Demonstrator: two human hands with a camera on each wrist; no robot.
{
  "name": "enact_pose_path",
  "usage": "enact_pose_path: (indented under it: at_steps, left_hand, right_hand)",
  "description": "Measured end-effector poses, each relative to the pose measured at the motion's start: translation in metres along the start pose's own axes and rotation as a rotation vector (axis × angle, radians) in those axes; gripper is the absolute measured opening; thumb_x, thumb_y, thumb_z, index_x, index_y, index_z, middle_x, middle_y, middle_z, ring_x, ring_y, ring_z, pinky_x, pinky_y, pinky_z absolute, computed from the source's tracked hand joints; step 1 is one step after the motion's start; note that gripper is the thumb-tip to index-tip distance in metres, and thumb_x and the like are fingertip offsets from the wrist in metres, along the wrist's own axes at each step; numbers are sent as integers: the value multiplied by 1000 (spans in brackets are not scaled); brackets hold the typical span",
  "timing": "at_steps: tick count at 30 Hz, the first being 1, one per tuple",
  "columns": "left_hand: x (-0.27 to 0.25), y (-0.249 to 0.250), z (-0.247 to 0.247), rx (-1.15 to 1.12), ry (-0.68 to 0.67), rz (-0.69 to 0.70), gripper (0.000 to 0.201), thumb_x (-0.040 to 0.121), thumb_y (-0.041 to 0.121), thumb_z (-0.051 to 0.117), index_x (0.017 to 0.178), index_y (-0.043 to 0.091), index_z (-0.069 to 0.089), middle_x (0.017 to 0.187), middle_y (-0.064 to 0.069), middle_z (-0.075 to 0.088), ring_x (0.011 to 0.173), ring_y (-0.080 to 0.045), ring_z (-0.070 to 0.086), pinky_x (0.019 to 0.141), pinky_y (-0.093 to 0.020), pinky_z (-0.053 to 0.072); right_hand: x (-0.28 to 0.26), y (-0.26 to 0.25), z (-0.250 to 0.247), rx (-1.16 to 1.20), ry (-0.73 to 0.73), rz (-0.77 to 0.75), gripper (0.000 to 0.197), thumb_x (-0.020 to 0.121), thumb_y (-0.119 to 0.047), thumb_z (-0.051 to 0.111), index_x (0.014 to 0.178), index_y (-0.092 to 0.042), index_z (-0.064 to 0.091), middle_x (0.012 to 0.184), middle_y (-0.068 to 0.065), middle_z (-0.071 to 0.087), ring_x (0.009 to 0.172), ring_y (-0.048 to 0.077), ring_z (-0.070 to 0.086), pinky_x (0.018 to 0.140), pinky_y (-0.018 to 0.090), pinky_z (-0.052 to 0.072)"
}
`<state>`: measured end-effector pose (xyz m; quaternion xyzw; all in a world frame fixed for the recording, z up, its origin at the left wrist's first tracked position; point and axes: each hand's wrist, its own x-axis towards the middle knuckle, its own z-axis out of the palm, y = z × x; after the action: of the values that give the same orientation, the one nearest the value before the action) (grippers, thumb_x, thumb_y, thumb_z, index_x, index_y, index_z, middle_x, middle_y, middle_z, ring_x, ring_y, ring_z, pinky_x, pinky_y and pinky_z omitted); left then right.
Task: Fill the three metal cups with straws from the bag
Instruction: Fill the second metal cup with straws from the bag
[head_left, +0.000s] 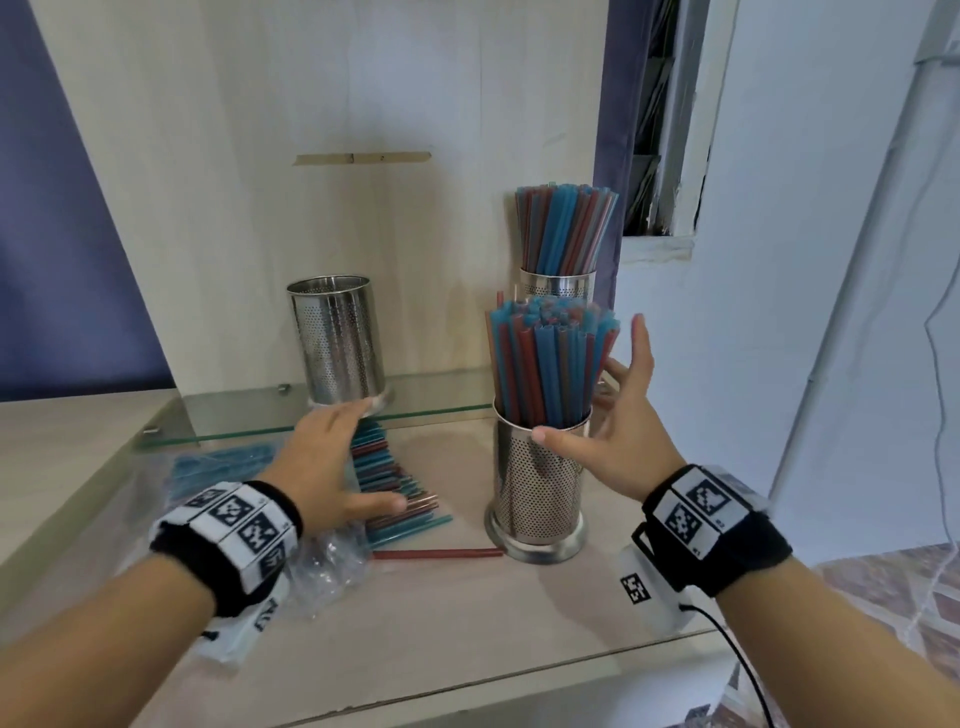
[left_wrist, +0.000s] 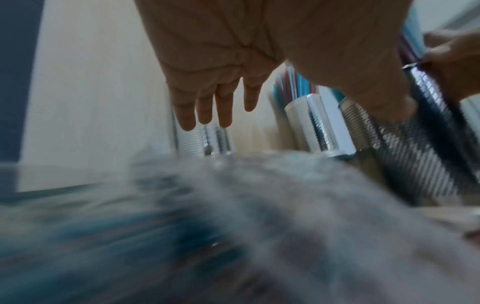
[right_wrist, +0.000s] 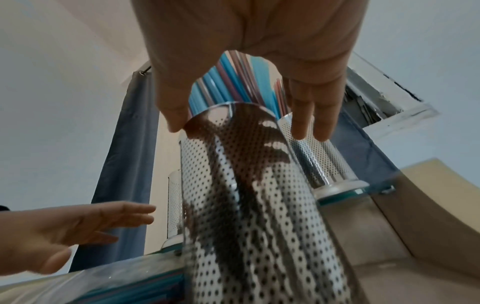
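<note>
Three perforated metal cups are in the head view. The front cup (head_left: 540, 488) and the back right cup (head_left: 558, 286) are packed with blue and red straws. The left cup (head_left: 337, 343) stands empty on the glass shelf (head_left: 239, 415). My right hand (head_left: 608, 395) is open beside the front cup, with its thumb (right_wrist: 171, 111) at the rim and its fingers (right_wrist: 311, 119) spread behind. My left hand (head_left: 343, 457) is open and flat over the loose straws (head_left: 400, 493) spilling from the clear bag (head_left: 322, 566). It holds nothing.
One red straw (head_left: 436, 553) lies alone on the counter in front of the front cup. More blue straws (head_left: 223, 462) lie in the bag under the shelf's edge. A wooden back panel (head_left: 311, 208) closes the rear, and the counter edge (head_left: 467, 691) runs near me.
</note>
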<state>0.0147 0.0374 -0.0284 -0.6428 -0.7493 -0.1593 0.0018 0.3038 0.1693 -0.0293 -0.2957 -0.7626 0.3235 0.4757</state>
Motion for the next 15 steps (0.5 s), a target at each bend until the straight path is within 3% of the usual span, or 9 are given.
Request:
enact_pose_path:
  at_steps: [1, 2, 4, 5, 7, 9, 15]
  left_hand:
    - [-5, -12, 0, 49, -30, -28, 134, 46, 87, 60, 153, 29, 5, 159, -3, 13, 145, -22, 12, 118, -44, 18]
    - [-9, -23, 1, 98, -67, -62, 143, 37, 94, 55, 153, 29, 1, 160, -4, 7, 146, -24, 8, 119, -48, 18]
    - [-15, -42, 6, 192, -158, -137, 155, 28, 98, 52, 152, 29, -10, 161, -6, -7, 148, -28, -4, 120, -49, 12]
    - [-18, -50, 9, 222, -193, -175, 157, 28, 96, 56, 151, 31, -16, 161, -7, -13, 148, -29, -8, 120, -48, 8]
    - [-23, -61, 15, 224, -234, -237, 159, 27, 93, 62, 147, 34, -24, 160, -8, -18, 148, -31, -11, 120, -49, 8]
    - [-25, -68, 21, 191, -280, -271, 158, 28, 92, 64, 147, 35, -24, 161, -7, -15, 148, -30, -6, 120, -50, 11]
    - [-21, -75, 28, 156, -358, -252, 154, 31, 92, 65, 150, 35, -15, 162, -4, -8, 149, -28, 3, 120, -44, 13]
  right_hand:
    - [-1, 4, 4, 27, -11, 20, 144, 60, -22, 92, 148, -32, -22, 151, -4, 29, 134, 10, 43, 103, 13, 40]
    - [-2, 10, 9, 42, -30, 44, 147, 57, -24, 93, 149, -33, -22, 153, -3, 30, 135, 9, 42, 108, 22, 40]
    - [-5, 20, 17, -7, -71, 103, 147, 46, -43, 95, 149, -40, -9, 148, -10, 38, 133, 7, 44, 112, 40, 39]
    - [-6, 25, 20, -45, -89, 132, 141, 41, -54, 93, 148, -42, 3, 141, -17, 43, 130, 6, 47, 110, 42, 41]
    - [-9, 30, 24, -111, -113, 193, 125, 38, -62, 89, 141, -37, 22, 124, -23, 49, 116, 5, 53, 104, 40, 47]
    - [-11, 30, 24, -147, -105, 236, 116, 41, -61, 87, 137, -29, 31, 114, -19, 53, 105, 7, 55, 96, 38, 50]
    - [-14, 21, 27, -168, -46, 255, 99, 49, -48, 92, 130, -34, 36, 113, -17, 56, 108, 12, 56, 93, 32, 49]
